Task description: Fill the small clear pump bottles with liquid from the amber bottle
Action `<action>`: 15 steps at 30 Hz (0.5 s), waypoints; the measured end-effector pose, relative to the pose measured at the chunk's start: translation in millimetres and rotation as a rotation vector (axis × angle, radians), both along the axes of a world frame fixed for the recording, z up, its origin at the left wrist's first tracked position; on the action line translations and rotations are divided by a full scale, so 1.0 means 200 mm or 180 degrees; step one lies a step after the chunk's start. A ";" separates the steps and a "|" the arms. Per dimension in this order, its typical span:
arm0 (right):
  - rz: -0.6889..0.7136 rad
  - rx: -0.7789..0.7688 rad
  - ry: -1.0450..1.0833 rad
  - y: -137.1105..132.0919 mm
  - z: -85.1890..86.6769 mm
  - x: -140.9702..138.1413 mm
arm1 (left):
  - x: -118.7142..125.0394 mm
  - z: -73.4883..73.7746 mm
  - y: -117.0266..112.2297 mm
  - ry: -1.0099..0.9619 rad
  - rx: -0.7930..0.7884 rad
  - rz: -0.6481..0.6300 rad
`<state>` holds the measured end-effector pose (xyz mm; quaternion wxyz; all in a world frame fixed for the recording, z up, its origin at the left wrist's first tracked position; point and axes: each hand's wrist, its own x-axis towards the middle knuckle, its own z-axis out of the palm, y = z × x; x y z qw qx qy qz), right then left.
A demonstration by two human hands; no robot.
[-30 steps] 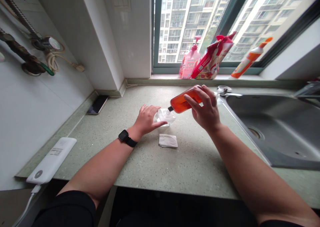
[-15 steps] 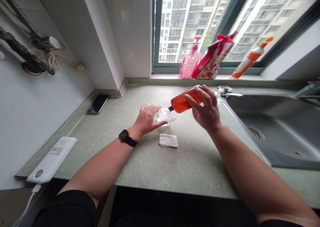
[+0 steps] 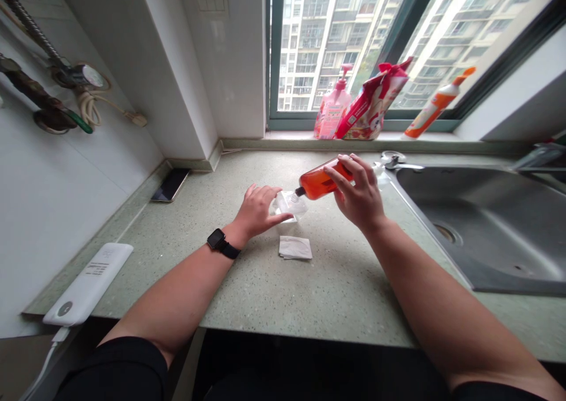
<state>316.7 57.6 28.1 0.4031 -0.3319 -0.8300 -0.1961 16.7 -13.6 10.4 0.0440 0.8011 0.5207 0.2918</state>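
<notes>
My right hand (image 3: 360,197) is wrapped around a clear bottle of orange-red liquid (image 3: 316,180), tipped with its dark neck down to the left. That neck meets the top of a small clear plastic container (image 3: 289,205) on the counter; whether liquid is flowing I cannot tell. Around the container's left side curve the fingers and thumb of my left hand (image 3: 259,209), steadying it. A black watch (image 3: 217,240) is on my left wrist. Just in front of the container lies a folded white tissue (image 3: 295,247).
A steel sink (image 3: 499,230) with a tap (image 3: 398,162) is at the right. On the left lie a phone (image 3: 171,185) and a white power bank (image 3: 88,283) with a cable. A pink pump bottle (image 3: 332,112), red bag (image 3: 374,103) and orange-white bottle (image 3: 435,109) line the windowsill.
The whole view has shifted slightly. Both hands keep their grips, and the tilted bottle stays at the container's top.
</notes>
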 end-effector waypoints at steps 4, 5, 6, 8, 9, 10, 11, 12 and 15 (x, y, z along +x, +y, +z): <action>0.0027 -0.0177 0.0026 0.01 -0.01 0.00 | 0.00 0.00 0.00 0.0012 0.0001 0.0000; 0.0008 -0.0233 0.0017 0.01 -0.01 0.00 | 0.00 0.00 0.00 0.0011 -0.0004 -0.0005; -0.0014 -0.0283 0.0003 0.01 -0.01 0.00 | -0.01 0.00 0.00 0.0008 -0.0013 -0.0012; -0.0055 -0.0349 -0.0027 0.01 -0.02 0.00 | -0.01 0.01 0.00 -0.0006 -0.0031 -0.0021; -0.0072 -0.0366 -0.0038 0.01 -0.02 0.00 | -0.01 0.01 0.00 -0.0014 -0.0039 -0.0025; -0.0082 -0.0370 -0.0046 0.01 -0.02 -0.01 | -0.02 0.01 0.00 -0.0021 -0.0047 -0.0030; -0.0086 -0.0363 -0.0048 0.01 -0.03 -0.01 | -0.02 0.01 0.00 -0.0026 -0.0053 -0.0038; -0.0084 -0.0355 -0.0046 0.01 -0.03 -0.02 | -0.02 0.01 0.00 -0.0028 -0.0061 -0.0049; -0.0040 -0.0368 -0.0033 0.01 -0.04 -0.03 | -0.03 0.02 0.00 -0.0030 -0.0098 -0.0084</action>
